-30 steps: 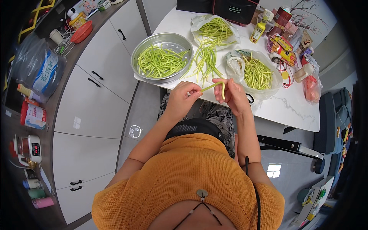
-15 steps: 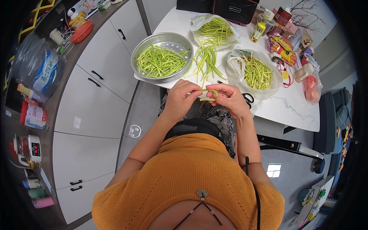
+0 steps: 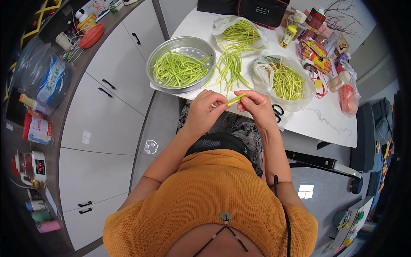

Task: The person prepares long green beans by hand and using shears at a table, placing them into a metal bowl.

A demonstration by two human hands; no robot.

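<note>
A short piece of green garlic scape [image 3: 235,100] is held above my lap at the table's near edge. My left hand [image 3: 205,110] pinches its lower left end, while thumb and fingers of my right hand [image 3: 260,110] close on its upper right end. Beyond my left hand, a round metal steamer pan [image 3: 212,53] with a perforated bottom holds cut scapes [image 3: 180,68]. Long loose scapes [image 3: 231,70] trail out of a white plastic bag [image 3: 220,26] in the middle. Past my right hand, another plastic bag [image 3: 262,77] lies open around many short pieces [image 3: 286,83].
Black-handled scissors [image 3: 278,112] lie beside my right hand on the white table [image 3: 329,122]. A yellow bottle [image 3: 288,35], snack packages [image 3: 316,53] and a bag of red items [image 3: 349,99] crowd the right side. White cabinets [image 3: 102,111] line the left.
The scape piece was bent into a curve between my hands; now a short, straight piece shows there. My right hand has shifted slightly left and up.
</note>
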